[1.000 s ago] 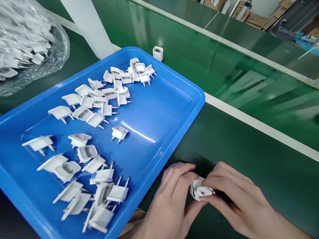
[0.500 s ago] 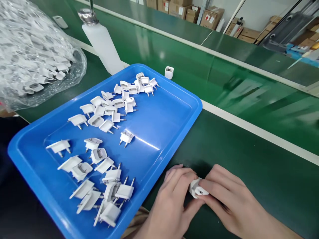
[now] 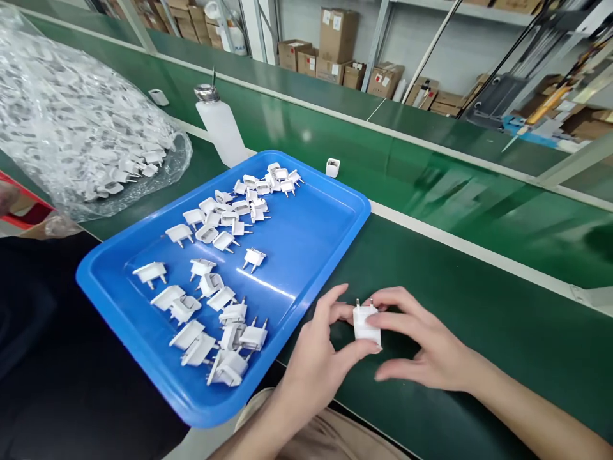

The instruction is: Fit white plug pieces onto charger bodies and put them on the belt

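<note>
A small white plug adapter point(image 3: 366, 324) with two metal pins pointing up is held between both hands over the green table, just right of the blue tray point(image 3: 311, 252). My left hand point(image 3: 318, 351) pinches its lower left side with thumb and fingers. My right hand point(image 3: 424, 342) grips its right side and top edge. Several loose white plug parts point(image 3: 225, 268) lie scattered in the tray.
A clear plastic bag full of white plug parts point(image 3: 81, 137) lies at the far left. A white dispenser bottle point(image 3: 220, 128) stands behind the tray, a small white cube part point(image 3: 332, 167) beside it. A green conveyor belt point(image 3: 479, 191) runs beyond a white strip; cardboard boxes line the back shelves.
The view has lifted and pulled back, showing more of the room. The adapter has been turned upright, pins up, and both hands now hold it a little higher.
</note>
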`<state>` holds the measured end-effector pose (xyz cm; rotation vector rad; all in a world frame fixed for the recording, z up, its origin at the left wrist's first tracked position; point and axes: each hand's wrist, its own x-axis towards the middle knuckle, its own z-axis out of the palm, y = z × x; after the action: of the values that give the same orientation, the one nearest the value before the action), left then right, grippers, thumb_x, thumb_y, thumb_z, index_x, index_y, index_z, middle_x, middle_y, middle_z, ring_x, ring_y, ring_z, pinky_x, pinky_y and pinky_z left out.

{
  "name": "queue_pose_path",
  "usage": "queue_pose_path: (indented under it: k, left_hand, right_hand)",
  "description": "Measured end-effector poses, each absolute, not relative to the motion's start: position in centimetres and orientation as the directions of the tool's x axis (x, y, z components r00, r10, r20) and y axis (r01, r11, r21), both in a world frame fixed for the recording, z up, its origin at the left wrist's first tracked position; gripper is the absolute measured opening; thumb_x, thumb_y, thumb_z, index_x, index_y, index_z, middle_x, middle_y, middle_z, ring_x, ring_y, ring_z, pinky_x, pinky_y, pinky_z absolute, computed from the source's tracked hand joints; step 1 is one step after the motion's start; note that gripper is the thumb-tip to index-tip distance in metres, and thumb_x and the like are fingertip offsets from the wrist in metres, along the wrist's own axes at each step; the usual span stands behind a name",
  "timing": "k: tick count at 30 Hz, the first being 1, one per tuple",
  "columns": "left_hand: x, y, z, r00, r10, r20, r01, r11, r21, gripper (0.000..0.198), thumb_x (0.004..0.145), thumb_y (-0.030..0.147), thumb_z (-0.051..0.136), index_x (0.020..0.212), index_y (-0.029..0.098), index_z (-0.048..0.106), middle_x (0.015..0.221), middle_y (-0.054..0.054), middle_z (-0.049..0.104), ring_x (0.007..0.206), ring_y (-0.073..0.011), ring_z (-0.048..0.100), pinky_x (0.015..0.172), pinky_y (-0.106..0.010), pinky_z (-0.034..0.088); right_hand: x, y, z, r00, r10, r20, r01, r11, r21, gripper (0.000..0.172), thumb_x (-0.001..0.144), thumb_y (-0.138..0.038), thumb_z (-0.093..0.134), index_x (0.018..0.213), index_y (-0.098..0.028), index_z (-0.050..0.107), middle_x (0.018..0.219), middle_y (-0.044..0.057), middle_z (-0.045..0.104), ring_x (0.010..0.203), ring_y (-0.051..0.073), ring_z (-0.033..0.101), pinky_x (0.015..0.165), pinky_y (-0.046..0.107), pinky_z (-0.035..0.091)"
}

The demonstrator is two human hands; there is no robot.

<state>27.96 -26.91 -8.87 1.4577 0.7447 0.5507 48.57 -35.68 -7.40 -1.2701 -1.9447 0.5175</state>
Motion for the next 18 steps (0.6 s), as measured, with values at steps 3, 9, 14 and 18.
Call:
queue_pose_path:
  k: [3,9,14,18]
  left_hand:
    - [27.9,-26.7,-8.9,0.69,0.719,-0.085,0.037,0.082,0.996,0.076,0.089,0.024,0.078,0.153,0.027,0.037,0.118,-0.001,0.074,0.118,-0.0203,0.067,0.115,-0.039,0.045]
    - [27.8,-26.4,-9.5,0.749,0.659,-0.072,0.164,-0.08,0.983,0.06,0.097,0.039,0.066,0.149,0.027,0.04,0.11,-0.002,0.07,0.105,-0.0195,0.069,0.082,-0.029,0.054]
    - [27.5,-26.3,-10.8,0.737,0.673,0.071,0.149,-0.263,0.953,0.039,0.106,0.045,0.056,0.143,0.035,0.05,0.111,0.0,0.07,0.107,-0.0196,0.067,0.097,-0.033,0.056]
    - [27.5,-25.6,-11.8,0.77,0.559,0.307,-0.004,-0.477,0.879,0.037,0.106,0.033,0.057,0.142,0.036,0.049,0.107,0.001,0.07,0.109,-0.0191,0.067,0.103,-0.035,0.056]
  right_hand:
    - [47.5,-35.3,-7.3,-0.221,0.854,0.472,0.632,0.494,-0.598,0.026,0.11,-0.022,0.058,0.136,-0.024,0.06,0.129,0.012,0.061,0.12,0.024,0.061,0.098,0.04,0.056]
    - [52.7,-38.5,-5.4,0.155,0.835,0.528,0.865,0.142,-0.48,0.03,0.098,-0.028,0.076,0.127,-0.024,0.069,0.122,0.009,0.068,0.106,0.024,0.071,0.091,0.035,0.058]
    - [60.2,-49.4,-7.0,0.554,0.658,0.51,0.825,-0.515,-0.232,0.051,0.099,-0.069,0.059,0.126,-0.027,0.07,0.124,0.01,0.069,0.111,0.035,0.07,0.088,0.046,0.059]
    - [63.1,-56.6,-10.2,0.699,0.534,0.476,0.655,-0.745,-0.125,0.063,0.099,-0.072,0.047,0.143,-0.028,0.059,0.128,0.022,0.063,0.116,0.047,0.066,0.075,0.056,0.058]
